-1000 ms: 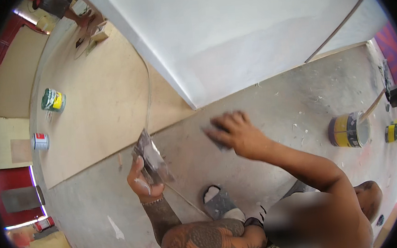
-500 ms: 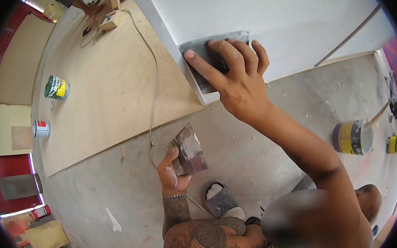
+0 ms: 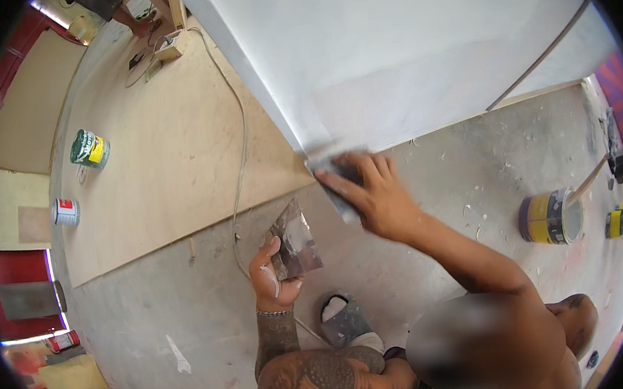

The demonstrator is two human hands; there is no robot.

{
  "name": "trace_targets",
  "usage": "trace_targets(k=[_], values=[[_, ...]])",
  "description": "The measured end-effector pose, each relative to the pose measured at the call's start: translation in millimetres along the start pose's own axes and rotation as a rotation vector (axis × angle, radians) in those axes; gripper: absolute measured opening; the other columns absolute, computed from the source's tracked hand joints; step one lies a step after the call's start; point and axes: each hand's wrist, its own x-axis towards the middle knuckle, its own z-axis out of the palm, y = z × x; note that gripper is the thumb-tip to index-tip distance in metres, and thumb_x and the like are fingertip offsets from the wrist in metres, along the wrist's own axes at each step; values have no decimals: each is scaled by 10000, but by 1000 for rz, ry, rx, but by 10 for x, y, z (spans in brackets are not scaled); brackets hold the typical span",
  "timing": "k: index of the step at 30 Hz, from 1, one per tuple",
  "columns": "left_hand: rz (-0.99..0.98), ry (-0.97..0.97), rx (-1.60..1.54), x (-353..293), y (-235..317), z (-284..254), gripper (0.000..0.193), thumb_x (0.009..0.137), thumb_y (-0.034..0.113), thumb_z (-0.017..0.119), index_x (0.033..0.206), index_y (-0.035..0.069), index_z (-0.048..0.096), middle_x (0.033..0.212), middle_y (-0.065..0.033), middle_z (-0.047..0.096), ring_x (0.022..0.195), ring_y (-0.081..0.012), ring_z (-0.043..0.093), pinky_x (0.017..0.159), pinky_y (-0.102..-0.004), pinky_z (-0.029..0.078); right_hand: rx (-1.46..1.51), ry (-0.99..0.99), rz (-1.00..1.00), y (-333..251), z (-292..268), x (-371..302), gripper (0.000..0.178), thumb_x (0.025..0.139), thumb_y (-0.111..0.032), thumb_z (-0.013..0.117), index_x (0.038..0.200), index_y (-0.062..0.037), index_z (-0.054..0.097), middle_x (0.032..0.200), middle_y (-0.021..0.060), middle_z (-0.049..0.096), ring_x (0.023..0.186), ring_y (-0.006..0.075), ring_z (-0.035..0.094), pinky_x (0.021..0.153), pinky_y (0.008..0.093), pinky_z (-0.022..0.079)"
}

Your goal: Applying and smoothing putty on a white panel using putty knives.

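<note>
My right hand (image 3: 388,202) is closed on a flat grey putty blade (image 3: 342,205), with the fingers spread over its face. The blade, slightly smeared by motion, is at the lower corner of a white panel (image 3: 395,51); I cannot tell whether its edge touches the panel. Lower and to the left, my left hand (image 3: 268,275) grips a second flat scraper (image 3: 299,242) between thumb and fingers. Pale and dark filler smears cover that scraper's face. White filler also streaks the left thumb.
A plywood sheet (image 3: 158,169) lies on the grey floor, crossed by a cable (image 3: 243,127). Two cans, one green (image 3: 90,148) and one white (image 3: 66,212), stand left. A bucket (image 3: 550,217) with a stick stands right. Another person's hand (image 3: 142,25) shows at top left.
My right hand has drawn the putty blade down the white panel to its lower corner, nearer to me. The left hand and its scraper have hardly moved.
</note>
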Motion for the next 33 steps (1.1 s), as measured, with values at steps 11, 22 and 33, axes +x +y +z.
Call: trace_targets(k=[11, 22, 33], values=[[286, 82, 288, -41, 417, 266, 339, 881, 113, 549, 1183, -41, 577, 1078, -115, 670, 959, -219, 661, 847, -340, 526, 449, -351, -131, 76, -245, -378, 816, 570, 54, 648, 1339, -195, 537, 1348, 122, 461, 1210, 381, 424, 1020, 468, 376], [553, -18, 573, 20, 589, 170, 296, 888, 93, 555, 1150, -36, 602, 1126, -135, 647, 1056, -217, 629, 928, -358, 498, 66, -358, -364, 125, -890, 140, 564, 753, -38, 584, 1298, -180, 575, 1250, 26, 556, 1170, 255, 489, 996, 412, 363], [245, 33, 194, 43, 219, 108, 359, 865, 71, 545, 1188, -84, 566, 1132, -178, 646, 1043, -292, 648, 906, -433, 533, -411, 467, -102, 109, -493, 753, 591, 768, -58, 602, 1328, -240, 544, 1345, -30, 508, 1184, 218, 442, 1029, 454, 247]])
